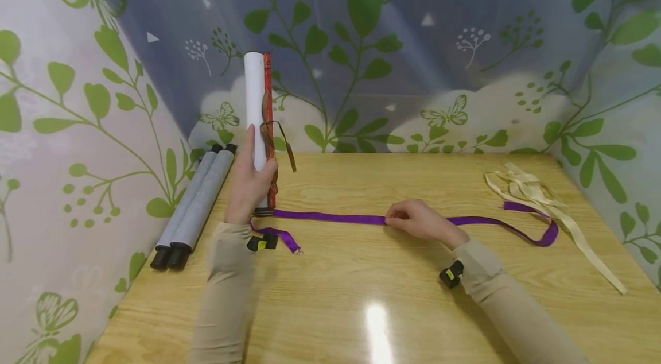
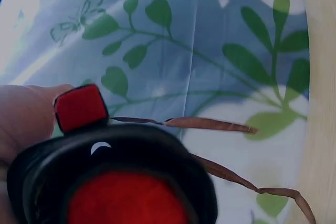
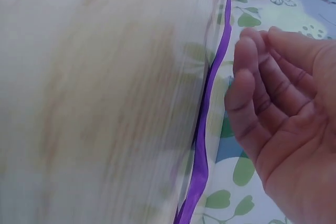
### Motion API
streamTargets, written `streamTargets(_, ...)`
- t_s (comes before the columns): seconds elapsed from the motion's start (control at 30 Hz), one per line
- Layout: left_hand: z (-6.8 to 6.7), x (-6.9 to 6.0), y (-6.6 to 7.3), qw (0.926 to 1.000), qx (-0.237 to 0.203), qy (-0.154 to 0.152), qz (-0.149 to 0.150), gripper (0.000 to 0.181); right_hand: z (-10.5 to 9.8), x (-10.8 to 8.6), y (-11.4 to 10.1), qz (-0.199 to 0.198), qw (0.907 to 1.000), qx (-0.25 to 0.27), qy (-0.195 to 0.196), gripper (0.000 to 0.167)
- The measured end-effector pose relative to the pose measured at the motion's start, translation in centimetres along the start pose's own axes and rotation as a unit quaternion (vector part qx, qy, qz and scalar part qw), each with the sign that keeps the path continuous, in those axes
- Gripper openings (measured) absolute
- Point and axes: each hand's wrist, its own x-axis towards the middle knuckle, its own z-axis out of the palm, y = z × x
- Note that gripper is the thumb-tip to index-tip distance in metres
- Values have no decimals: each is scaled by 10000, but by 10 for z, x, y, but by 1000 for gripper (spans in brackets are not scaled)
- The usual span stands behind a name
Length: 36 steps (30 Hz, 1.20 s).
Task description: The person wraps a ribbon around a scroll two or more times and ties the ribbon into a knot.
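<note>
My left hand point(image 1: 250, 186) grips a white rolled scroll point(image 1: 253, 82) with a red rod along its right side. The far end points up in the head view. A thin brown tie point(image 1: 279, 137) is looped about it, ends dangling. In the left wrist view the scroll's black end point(image 2: 121, 145) has a red centre. A purple ribbon point(image 1: 325, 216) runs across the table behind the scroll's lower end; whether they touch I cannot tell. Over the ribbon, my right hand point(image 1: 420, 219) has loosely bent fingers, thumb near the fingertips. The right wrist view shows the ribbon point(image 3: 212, 77) passing beside the fingers.
Two grey rolls point(image 1: 203, 203) with black ends lie side by side at the table's left. A loose heap of cream ribbon point(image 1: 532, 189) lies at the right, beside the purple ribbon's curled end. Patterned cloth point(image 1: 444, 37) hangs behind the table point(image 1: 320, 301) and along both sides.
</note>
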Motion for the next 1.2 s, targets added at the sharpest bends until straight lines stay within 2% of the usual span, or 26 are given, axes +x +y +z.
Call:
streamTargets(0.2,24,-2,10,9988,-326,-352,53,83,2,3,-5,68,9995,311,-42,19)
streamTargets(0.43,55,-5,16,9966,-384,-663,302,85,2,8,-11,298,9960,841,-37,22)
streamTargets(0.6,76,-11,16,9949,-412,-841,381,85,4,12,-13,299,9934,1110,-3,21)
streamTargets(0.7,87,-16,18,9935,-391,-1007,357,84,6,13,-13,300,9923,1205,5,21)
streamTargets(0.93,111,-33,26,9888,-264,-1461,152,84,5,12,-11,455,9955,761,347,16)
streamTargets(1.07,126,-44,29,9828,-155,-1837,60,82,4,11,-9,570,9920,969,566,26)
streamTargets(1.2,140,-56,31,9752,-132,-2210,28,82,4,12,-8,658,9850,1443,674,36)
